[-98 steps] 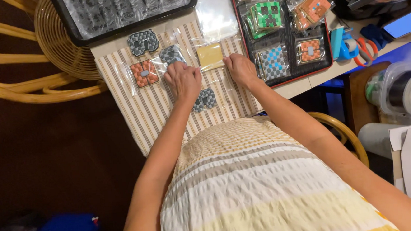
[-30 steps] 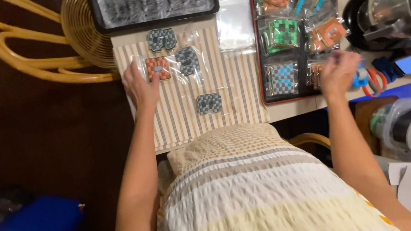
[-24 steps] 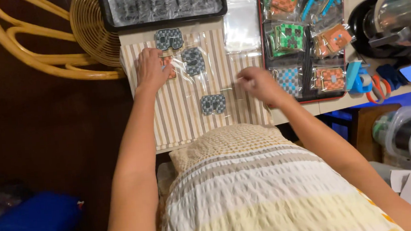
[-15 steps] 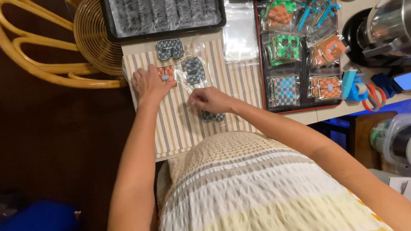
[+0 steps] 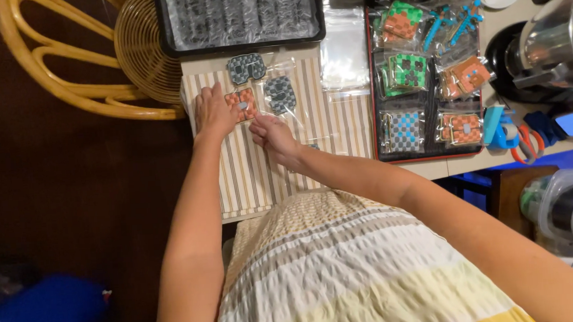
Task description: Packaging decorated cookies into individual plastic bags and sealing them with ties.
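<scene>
While both hands meet over the striped cloth, the scene reads as follows.

Left hand: the left hand (image 5: 212, 111) lies flat on the striped cloth (image 5: 248, 176), fingers pressed together and pointing away from the body, their tips resting on the left edge of the orange checked cookie (image 5: 240, 105) in its clear bag.

Right hand: the right hand (image 5: 273, 134) comes in from the right, fingers curled; thumb and forefinger look to pinch the lower right corner of that same bag, though the exact grip is hard to make out.

Cookie's place: upper left part of the cloth on the tabletop (image 5: 433, 168), just below a grey checked cookie (image 5: 246, 67) and just left of another grey one (image 5: 280, 94).

Nearby: a stack of empty clear bags (image 5: 345, 61) to the right, a red-rimmed tray (image 5: 373, 96) of bagged green, blue and orange cookies beyond it, a dark tray (image 5: 241, 14) of unbagged pieces at the top.

Step in hand: judged from the hands, the bagged orange cookie is being steadied and its bag closed or smoothed.

Next move calls for: probably a firm hold with the left while the right presses along the bag's open edge without cracking the icing.
</scene>
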